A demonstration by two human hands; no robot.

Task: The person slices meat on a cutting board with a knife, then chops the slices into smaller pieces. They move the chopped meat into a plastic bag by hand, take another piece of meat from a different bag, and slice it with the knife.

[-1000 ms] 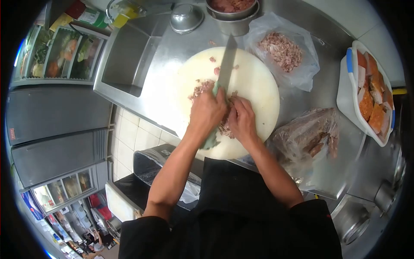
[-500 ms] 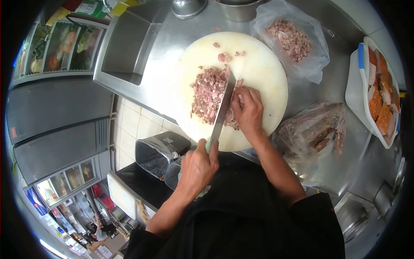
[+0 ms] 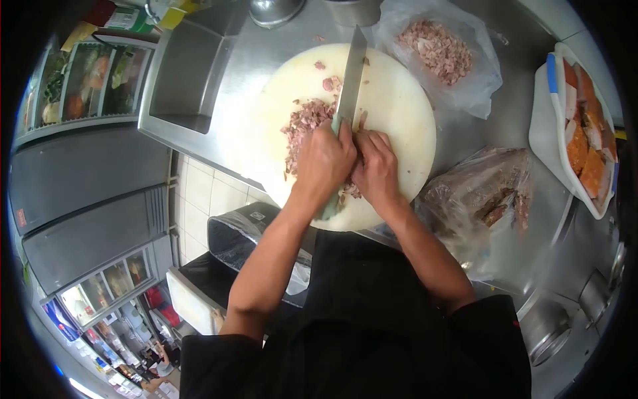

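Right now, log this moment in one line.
left hand: gripping knife, pointed away from body | right hand: close beside it, fingers curled, over cutting board | chopped meat: on board, mostly left

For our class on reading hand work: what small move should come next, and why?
Probably the left hand should draw the knife back: its blade reaches well past the right hand, while some chopped meat lies on the near side.

A black top (image 3: 372, 319) has short sleeves (image 3: 216, 362), the right bearing a red mark (image 3: 516, 324).
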